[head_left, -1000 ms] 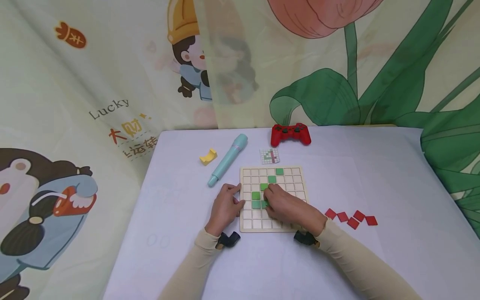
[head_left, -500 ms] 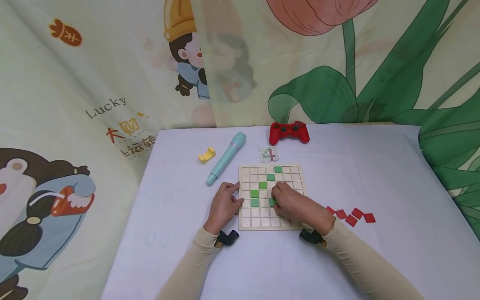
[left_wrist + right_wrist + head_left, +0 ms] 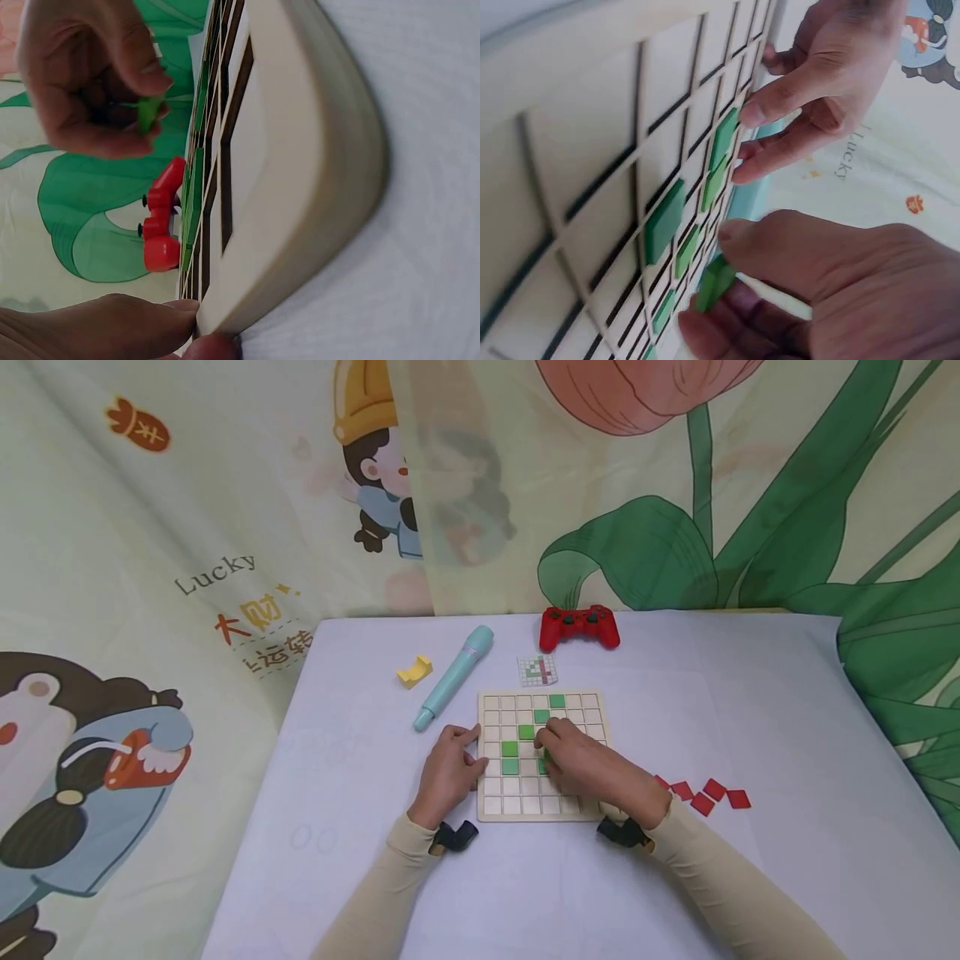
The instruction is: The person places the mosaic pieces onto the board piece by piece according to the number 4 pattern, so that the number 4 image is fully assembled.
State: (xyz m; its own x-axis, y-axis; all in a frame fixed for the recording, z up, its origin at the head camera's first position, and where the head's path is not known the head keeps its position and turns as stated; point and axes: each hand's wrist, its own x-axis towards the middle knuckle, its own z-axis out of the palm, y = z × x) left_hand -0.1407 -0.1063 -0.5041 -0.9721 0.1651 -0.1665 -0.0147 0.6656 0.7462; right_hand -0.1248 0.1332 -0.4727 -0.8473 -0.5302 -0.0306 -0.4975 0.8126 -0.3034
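Note:
A wooden grid board (image 3: 517,806) lies flat on the table, several green tiles (image 3: 510,748) set in its squares. My left hand (image 3: 448,772) grips the board's left edge between thumb and finger, as its wrist view shows. Over the middle of the board, my right hand (image 3: 592,764) pinches green tile material (image 3: 715,283); I cannot tell whether it is one tile or two. A darker green tile (image 3: 664,221) lies on the board close to the right hand, partly hidden by it in the head view.
Several loose red tiles (image 3: 715,789) lie right of the board. Behind it are a small printed grid card (image 3: 537,671) and a red game controller (image 3: 580,627). A teal microphone-shaped object (image 3: 453,678) and a curved yellow piece (image 3: 416,671) lie at the back left.
My right hand has shifted right from the board's left-centre squares, then slightly back and away from me. A green tile now shows one square further right. The left hand keeps its place.

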